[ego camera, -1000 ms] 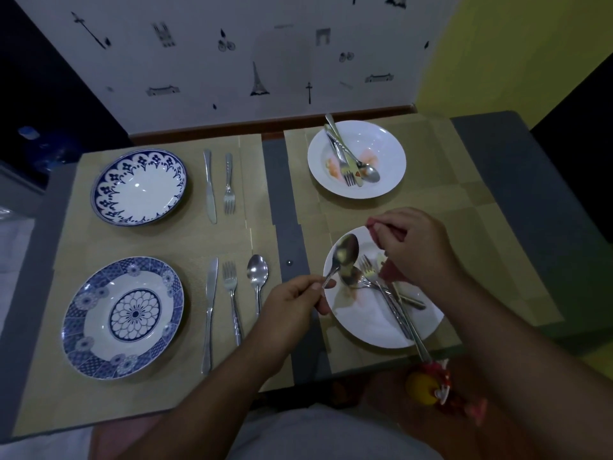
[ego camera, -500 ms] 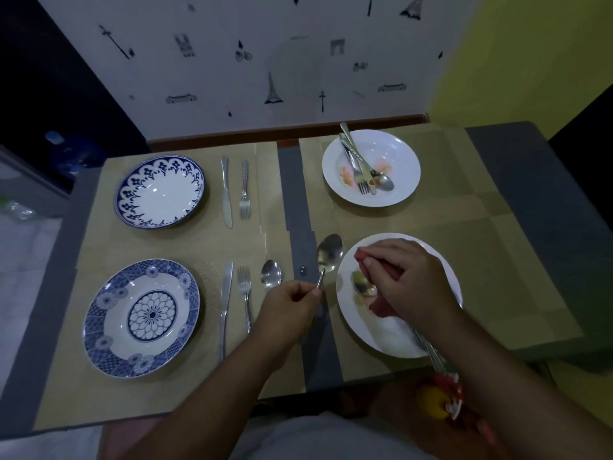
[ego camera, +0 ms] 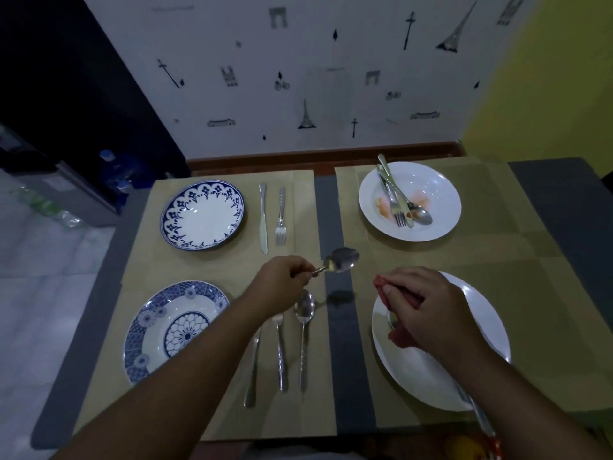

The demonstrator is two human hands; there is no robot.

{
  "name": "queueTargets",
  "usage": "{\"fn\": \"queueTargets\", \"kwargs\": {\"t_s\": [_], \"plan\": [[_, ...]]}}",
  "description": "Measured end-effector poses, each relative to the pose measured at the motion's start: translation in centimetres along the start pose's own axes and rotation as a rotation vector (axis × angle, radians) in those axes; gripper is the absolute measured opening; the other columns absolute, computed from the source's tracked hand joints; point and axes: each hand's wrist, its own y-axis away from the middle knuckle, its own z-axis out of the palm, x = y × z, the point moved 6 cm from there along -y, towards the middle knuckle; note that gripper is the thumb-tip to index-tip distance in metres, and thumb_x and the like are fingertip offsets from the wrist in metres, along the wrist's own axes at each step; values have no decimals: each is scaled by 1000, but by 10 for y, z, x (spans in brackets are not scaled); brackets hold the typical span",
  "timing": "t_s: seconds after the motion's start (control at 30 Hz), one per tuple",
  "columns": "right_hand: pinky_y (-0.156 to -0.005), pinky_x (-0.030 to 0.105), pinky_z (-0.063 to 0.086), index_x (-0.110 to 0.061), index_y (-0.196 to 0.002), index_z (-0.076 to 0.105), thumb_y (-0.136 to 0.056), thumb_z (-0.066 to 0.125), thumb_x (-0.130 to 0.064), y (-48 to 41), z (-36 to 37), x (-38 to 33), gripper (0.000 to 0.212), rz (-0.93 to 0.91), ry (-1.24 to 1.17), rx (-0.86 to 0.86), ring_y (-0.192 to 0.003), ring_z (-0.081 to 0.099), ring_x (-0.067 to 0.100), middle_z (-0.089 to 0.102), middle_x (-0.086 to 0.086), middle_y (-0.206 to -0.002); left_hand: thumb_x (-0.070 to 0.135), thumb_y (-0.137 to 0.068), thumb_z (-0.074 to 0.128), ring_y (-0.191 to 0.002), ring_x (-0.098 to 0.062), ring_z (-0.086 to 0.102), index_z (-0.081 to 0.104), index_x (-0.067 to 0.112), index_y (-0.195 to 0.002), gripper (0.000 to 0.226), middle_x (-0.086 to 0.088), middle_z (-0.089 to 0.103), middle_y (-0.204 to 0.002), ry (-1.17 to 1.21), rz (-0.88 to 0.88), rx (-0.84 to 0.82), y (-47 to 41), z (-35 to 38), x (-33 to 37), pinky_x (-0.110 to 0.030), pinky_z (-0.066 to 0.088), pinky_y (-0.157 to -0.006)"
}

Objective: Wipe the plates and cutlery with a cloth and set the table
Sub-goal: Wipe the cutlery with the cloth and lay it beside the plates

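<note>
My left hand point(ego camera: 283, 283) grips the handle of a spoon point(ego camera: 341, 260), held in the air over the grey strip between the mats. My right hand point(ego camera: 428, 307) holds a red cloth point(ego camera: 381, 284) above the near white plate point(ego camera: 477, 333), where more cutlery lies partly hidden under the hand. A far white plate point(ego camera: 438, 194) carries a dirty knife, fork and spoon point(ego camera: 398, 200). On the left are two blue-patterned plates, the far one point(ego camera: 202, 215) and the near one point(ego camera: 172, 330). A knife point(ego camera: 263, 218) and fork point(ego camera: 281, 215) lie beside the far one.
A knife point(ego camera: 251, 373), fork point(ego camera: 281, 353) and spoon point(ego camera: 303, 330) lie by the near blue plate. Brown paper mats point(ego camera: 215, 267) cover the grey table point(ego camera: 564, 200). The wall stands right behind the table. A yellow and red object point(ego camera: 477, 449) sits at the near edge.
My left hand has carried the spoon away from the near white plate, leftward and farther out over the grey strip. My right hand with the cloth stays over the plate. The view has tilted up.
</note>
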Motion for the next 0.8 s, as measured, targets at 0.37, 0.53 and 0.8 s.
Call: {"fn": "queueTargets", "kwargs": {"t_s": [0.37,0.53,0.8], "plan": [[-77,25,48,-16,-102,76,-86,73,-20,-52,71,-28,17,-163,188,10,-91,55,14,67,-3,-95,16,-98,57,-84,-3,60,73,15,-114,23,1,73,-107,-317,207,-115,-26,-10,27,-13,42,-76],[-73,23,44,-17,-92,75,-85,71,-17,-75,83,-6,8,38,270,6,-91,50,11,63,-4,-91,16,-95,60,-95,-10,63,73,19,-110,20,1,71,-104,-456,210,-167,-42,-8,11,-29,52,-94],[-73,29,51,-21,-89,78,-80,76,-15,-71,85,9,12,105,185,-35,-80,59,10,66,-10,-82,29,-91,62,-121,-25,44,66,33,-113,22,-1,60,-111,-1173,660,-147,-138,-38,22,-49,19,-115]]}}
